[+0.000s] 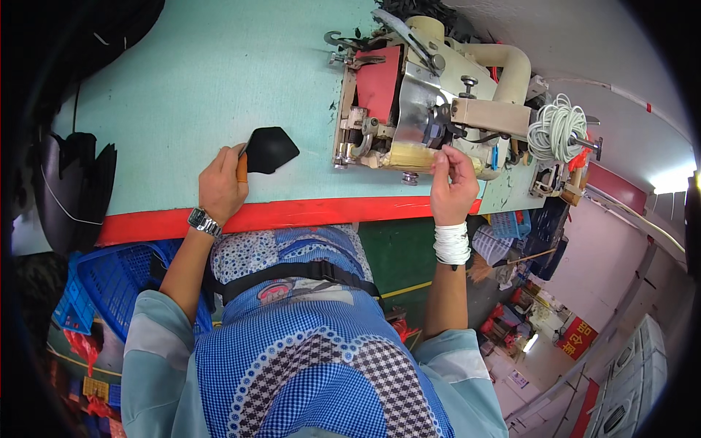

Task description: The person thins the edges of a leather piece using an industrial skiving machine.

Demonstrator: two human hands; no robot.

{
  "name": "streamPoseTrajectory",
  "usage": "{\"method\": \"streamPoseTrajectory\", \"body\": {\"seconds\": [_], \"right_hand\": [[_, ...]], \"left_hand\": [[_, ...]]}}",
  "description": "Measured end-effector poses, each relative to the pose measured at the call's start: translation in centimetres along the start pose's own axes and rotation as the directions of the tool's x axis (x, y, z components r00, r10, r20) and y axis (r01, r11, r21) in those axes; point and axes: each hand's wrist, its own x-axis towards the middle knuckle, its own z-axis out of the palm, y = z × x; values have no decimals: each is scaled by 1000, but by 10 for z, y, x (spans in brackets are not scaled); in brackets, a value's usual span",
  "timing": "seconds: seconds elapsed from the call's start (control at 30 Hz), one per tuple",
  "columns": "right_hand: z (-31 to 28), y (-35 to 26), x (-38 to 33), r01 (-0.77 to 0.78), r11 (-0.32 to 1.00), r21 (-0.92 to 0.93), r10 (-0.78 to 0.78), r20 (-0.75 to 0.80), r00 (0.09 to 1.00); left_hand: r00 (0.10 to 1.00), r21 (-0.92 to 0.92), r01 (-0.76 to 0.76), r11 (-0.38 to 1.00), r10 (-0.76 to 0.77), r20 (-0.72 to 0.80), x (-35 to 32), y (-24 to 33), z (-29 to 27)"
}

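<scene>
My left hand [223, 182] is closed at the near edge of a flat black angular piece [273, 150] that lies on the pale green tabletop. A small orange-brown strip [242, 167] shows at its fingertips; whether it belongs to the piece, I cannot tell. My right hand [454, 184] is raised at the near side of a cream-coloured machine [431, 95], thumb and forefinger pinched together in front of a yellow taped part [412, 156]. Anything between those fingertips is too small to make out. White cord [452, 244] is wound round my right wrist.
A red strip [292, 212] runs along the table's near edge. Stacked black pieces [77, 186] lie at the left, above a blue plastic basket [124, 274]. A coil of white cord [558, 128] hangs on the machine's right. Another blue basket [510, 223] stands below the right side.
</scene>
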Motion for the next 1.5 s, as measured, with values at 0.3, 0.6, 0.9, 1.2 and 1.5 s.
{"method": "streamPoseTrajectory", "body": {"seconds": [0.3, 0.6, 0.9, 1.2, 1.5], "right_hand": [[22, -16, 18, -111, 979, -171, 97, -87, 991], [45, -26, 30, -121, 922, -367, 20, -267, 963], [-43, 17, -2, 35, 963, -267, -84, -175, 981], [-118, 100, 78, 131, 849, -511, -104, 82, 991], [-141, 83, 12, -51, 951, 306, -98, 452, 887]], "left_hand": [[1000, -23, -11, 1000, 11, -7, -1, -2, -1], [998, 17, -10, 1000, 11, -60, 2, 2, -1], [988, 58, -14, 998, 22, -151, 1, -1, 1], [943, 329, 328, 886, -287, -166, -4, 32, 0], [882, -411, 469, 782, -433, 183, -27, 204, 16]]}}
